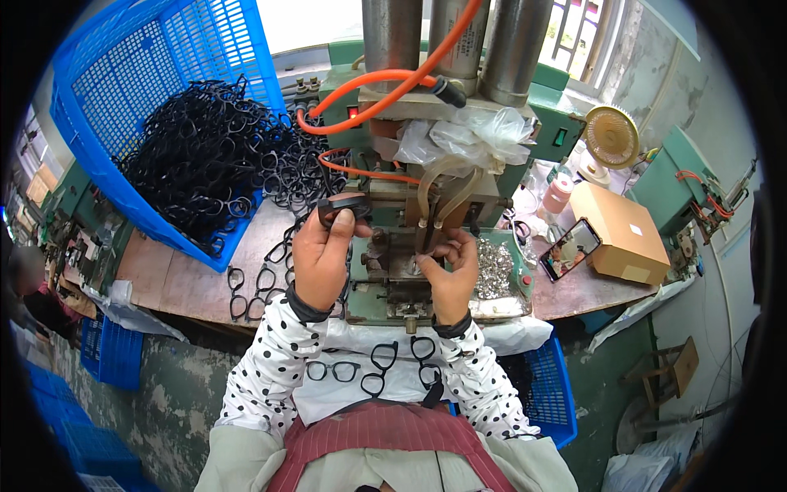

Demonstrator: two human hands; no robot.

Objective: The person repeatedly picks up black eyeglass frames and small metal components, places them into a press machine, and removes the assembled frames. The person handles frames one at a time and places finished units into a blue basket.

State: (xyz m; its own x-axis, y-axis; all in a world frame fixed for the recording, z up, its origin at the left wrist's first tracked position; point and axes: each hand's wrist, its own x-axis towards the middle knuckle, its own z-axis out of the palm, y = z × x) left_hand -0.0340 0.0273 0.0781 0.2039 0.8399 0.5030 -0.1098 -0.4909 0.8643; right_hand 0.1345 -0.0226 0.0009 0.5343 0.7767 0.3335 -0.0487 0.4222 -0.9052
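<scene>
My left hand (322,258) is raised at the left of the green bench machine (365,307), its thumb and fingers closed on a black eyeglass frame (346,199). My right hand (452,277) is at the machine's small metal fixture (407,266), just below two bent tubes (441,205). Its thumb and forefinger are pinched together; whatever lies between them is too small to make out. Right beside this hand, a heap of small shiny metal parts (494,269) fills a tray on the machine's base. Several black eyeglass frames (333,371) lie on white cloth at my lap.
A tilted blue crate (86,123) at the left spills a large pile of black eyeglass frames (197,156) onto the wooden table (176,283). Orange hoses (385,78) loop above my hands. At right are a phone (570,248), a cardboard box (627,234) and a small fan (611,138).
</scene>
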